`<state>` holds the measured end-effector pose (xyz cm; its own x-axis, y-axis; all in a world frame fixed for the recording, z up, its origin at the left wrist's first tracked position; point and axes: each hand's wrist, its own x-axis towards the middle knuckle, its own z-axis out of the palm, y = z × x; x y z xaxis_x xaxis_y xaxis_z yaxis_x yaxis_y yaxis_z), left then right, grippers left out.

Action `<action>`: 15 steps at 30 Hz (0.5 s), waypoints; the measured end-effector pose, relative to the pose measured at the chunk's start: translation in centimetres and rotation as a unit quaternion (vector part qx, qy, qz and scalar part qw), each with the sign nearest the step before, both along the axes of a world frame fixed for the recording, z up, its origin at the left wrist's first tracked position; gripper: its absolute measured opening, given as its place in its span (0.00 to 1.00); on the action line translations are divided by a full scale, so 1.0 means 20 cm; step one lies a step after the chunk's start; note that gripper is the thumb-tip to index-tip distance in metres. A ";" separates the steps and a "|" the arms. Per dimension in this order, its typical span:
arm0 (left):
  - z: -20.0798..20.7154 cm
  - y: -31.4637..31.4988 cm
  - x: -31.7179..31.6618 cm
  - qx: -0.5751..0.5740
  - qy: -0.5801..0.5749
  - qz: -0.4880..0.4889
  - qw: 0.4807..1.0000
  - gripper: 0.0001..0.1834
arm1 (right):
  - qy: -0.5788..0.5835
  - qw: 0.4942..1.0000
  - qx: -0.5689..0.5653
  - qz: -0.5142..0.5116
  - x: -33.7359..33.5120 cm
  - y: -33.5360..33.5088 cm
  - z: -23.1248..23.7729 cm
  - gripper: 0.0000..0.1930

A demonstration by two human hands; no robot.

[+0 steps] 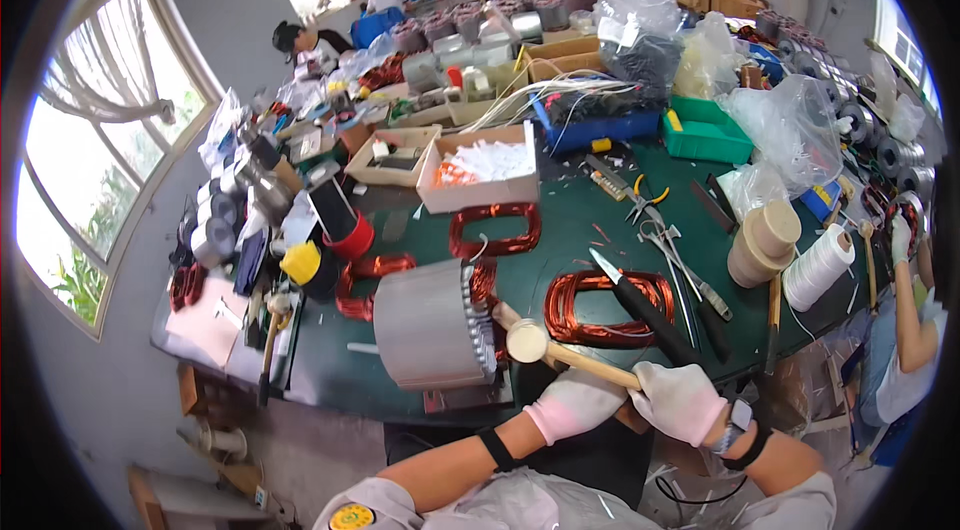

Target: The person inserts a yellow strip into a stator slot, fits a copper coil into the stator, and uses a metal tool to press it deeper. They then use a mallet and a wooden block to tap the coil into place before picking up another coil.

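Observation:
My right hand (680,402), in a white glove, is closed around the wooden handle of a mallet (590,366). The mallet's pale round head lies beside the slotted end of a grey motor stator (425,323). My left hand (580,400), also gloved, is just below the handle and closed on a wooden stick (503,314); most of the stick is hidden by mallet and glove. The stick's tip points to the copper windings (483,282) at the stator's end. A loose copper coil (467,230) lies behind the stator, and another coil (355,302) touches its left side.
A bundle of copper coils (560,320) lies right of the stator, with a black-handled knife (640,300) across it. Scissors (690,275), pliers (648,198), a thread cone (820,265) and a box of white pieces (478,200) stand around. Other people work behind and at right.

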<state>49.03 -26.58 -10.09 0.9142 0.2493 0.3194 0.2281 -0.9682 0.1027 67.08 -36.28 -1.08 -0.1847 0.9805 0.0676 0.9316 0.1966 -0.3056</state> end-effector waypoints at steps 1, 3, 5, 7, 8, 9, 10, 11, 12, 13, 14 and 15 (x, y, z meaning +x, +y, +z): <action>-0.02 0.04 -0.02 0.022 -0.030 0.014 0.999 0.05 | 0.026 1.000 -0.005 0.012 0.00 0.06 0.05 0.10; 0.05 0.02 -0.03 0.053 0.022 0.030 0.998 0.05 | 0.085 0.994 0.073 0.014 0.01 0.07 0.18 0.13; 0.06 0.01 -0.03 0.090 -0.018 0.036 0.995 0.04 | 0.160 0.984 0.079 -0.005 -0.02 0.03 0.22 0.13; 0.11 -0.01 -0.04 0.065 -0.012 0.019 0.998 0.04 | 0.280 0.944 0.170 -0.048 -0.06 -0.03 0.09 0.12; 0.08 -0.01 -0.02 0.091 0.000 0.039 0.995 0.05 | 0.172 0.982 0.073 -0.013 -0.02 0.01 0.08 0.13; 0.08 -0.02 -0.02 0.093 -0.001 0.039 0.995 0.05 | 0.026 0.998 -0.048 0.009 -0.01 0.04 0.06 0.13; 0.11 -0.01 -0.01 0.052 -0.002 0.031 0.998 0.05 | 0.035 0.998 -0.044 0.007 0.01 0.05 0.06 0.13; 0.14 0.00 0.00 0.011 -0.003 0.024 1.000 0.05 | 0.045 0.998 -0.041 0.004 0.02 0.05 0.06 0.13; 0.18 -0.01 -0.02 -0.024 0.010 -0.003 1.000 0.04 | 0.064 0.998 0.003 -0.007 0.04 0.06 0.10 0.13; 0.23 -0.05 -0.03 -0.057 0.040 -0.013 0.998 0.05 | 0.086 0.995 0.040 -0.017 0.05 0.04 0.16 0.14; 0.30 -0.09 -0.05 -0.054 0.011 -0.019 0.998 0.06 | 0.131 0.990 0.043 -0.041 0.04 0.05 0.22 0.15; 0.35 -0.12 -0.08 -0.052 -0.017 -0.025 0.998 0.07 | 0.176 0.980 0.059 -0.068 0.02 0.03 0.29 0.14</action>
